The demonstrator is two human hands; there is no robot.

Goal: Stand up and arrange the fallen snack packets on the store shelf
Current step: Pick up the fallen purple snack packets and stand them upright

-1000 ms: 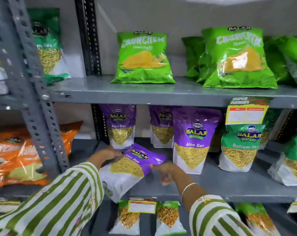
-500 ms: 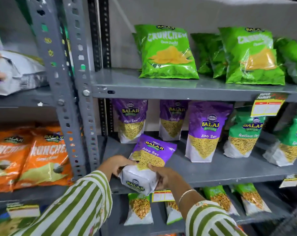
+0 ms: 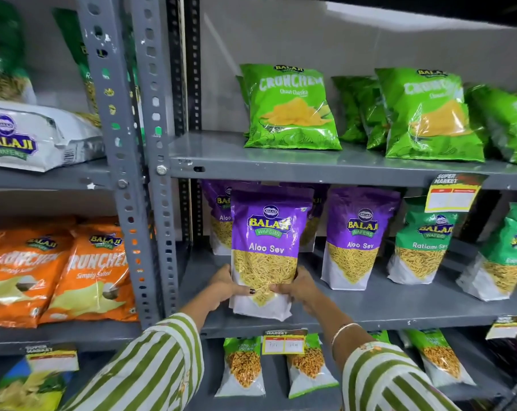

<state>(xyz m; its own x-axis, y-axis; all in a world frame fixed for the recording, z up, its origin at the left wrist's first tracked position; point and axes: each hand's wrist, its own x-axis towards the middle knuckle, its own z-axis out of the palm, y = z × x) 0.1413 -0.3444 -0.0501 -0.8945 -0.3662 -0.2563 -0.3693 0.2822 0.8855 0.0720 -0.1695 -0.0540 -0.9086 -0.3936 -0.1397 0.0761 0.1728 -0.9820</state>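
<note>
Between the left hand (image 3: 223, 284) and right hand (image 3: 299, 287), both clamped on its lower sides, the purple plastic Aloo Sev packet (image 3: 267, 250) stands upright on the grey metal shelf (image 3: 399, 307).

Shop — steel shelves (image 3: 325, 166), snack packets (image 3: 291, 108), price tags (image 3: 451, 197)

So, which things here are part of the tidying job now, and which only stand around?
Part of the job:
- purple Aloo Sev packet, upright, held low by left hand and right hand
- middle shelf under it

Only around:
- green Crunchem packets
- orange Crunchem packets
- Ratlami Sev packet
- yellow price tag
</note>
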